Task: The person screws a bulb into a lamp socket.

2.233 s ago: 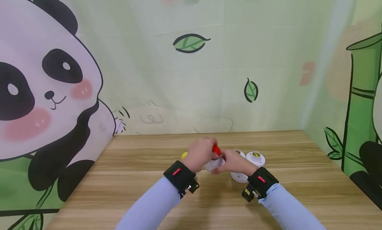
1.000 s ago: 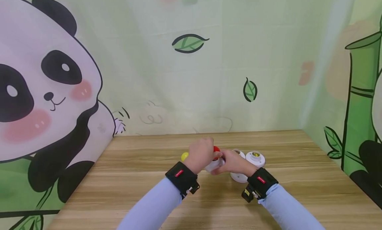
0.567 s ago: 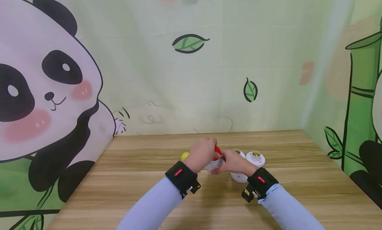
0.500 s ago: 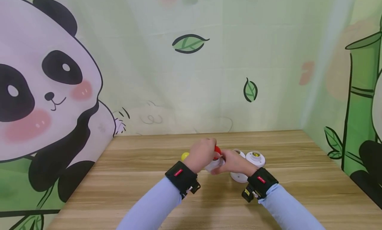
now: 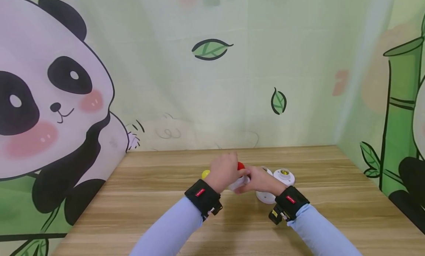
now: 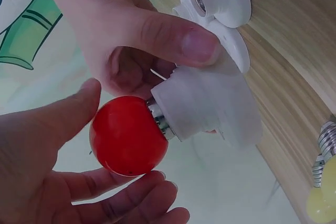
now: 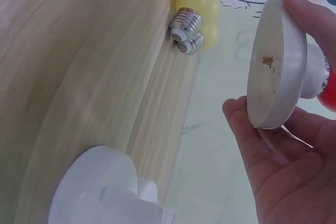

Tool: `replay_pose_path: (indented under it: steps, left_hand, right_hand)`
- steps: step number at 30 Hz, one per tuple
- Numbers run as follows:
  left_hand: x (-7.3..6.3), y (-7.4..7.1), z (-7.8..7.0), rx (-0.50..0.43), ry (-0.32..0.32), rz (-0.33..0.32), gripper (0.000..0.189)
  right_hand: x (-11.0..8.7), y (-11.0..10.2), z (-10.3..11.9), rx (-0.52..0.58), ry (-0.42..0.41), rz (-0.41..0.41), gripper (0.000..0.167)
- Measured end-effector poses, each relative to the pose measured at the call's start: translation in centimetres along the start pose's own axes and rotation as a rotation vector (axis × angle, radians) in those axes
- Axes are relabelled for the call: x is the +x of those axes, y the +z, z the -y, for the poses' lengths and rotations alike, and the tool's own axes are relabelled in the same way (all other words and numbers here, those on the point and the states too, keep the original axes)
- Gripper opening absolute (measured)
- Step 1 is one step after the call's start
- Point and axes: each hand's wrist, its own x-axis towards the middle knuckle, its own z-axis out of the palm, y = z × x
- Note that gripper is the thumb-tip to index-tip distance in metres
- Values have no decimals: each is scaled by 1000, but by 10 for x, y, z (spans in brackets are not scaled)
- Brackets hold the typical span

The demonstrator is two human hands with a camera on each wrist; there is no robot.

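We're prob. screwing a round glossy red bulb (image 6: 128, 137) into a white round plastic lamp socket (image 6: 210, 106).
L hand (image 5: 224, 173) is cupping bulb at socket's mouth, fingers curled; R hand (image 5: 262, 180) is pinching socket; metal thread (image 6: 161, 120) is showing, so next twist's prob. needing socket steady.

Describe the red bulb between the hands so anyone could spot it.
Over the wooden table, the left hand and right hand meet. The left surrounds a red bulb, its metal end in the white socket the right holds. Unlike the yellow bulbs, it has a socket.
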Motion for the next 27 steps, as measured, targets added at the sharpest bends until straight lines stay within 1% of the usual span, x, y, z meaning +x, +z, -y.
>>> replay_pose_path:
  steps: [5, 10, 13, 18, 21, 27]
  left_hand:
    - [0, 2, 0, 52, 16, -2, 53]
    - [0, 1, -1, 62, 11, 13, 52]
    - [0, 0, -2, 59, 15, 11, 50]
    - [-1, 0, -2, 47, 45, -12, 47]
    - [-1, 0, -2, 35, 62, -16, 46]
    - [-2, 0, -1, -27, 104, -16, 40]
  right_hand:
    - [0, 1, -1, -10, 8, -4, 53]
    - [1, 1, -3, -29, -6, -13, 54]
    - [1, 1, -3, -29, -6, -11, 54]
    - [1, 0, -3, -20, 8, -4, 54]
    - [1, 0, -4, -17, -7, 0, 53]
    - [0, 0, -5, -12, -15, 13, 53]
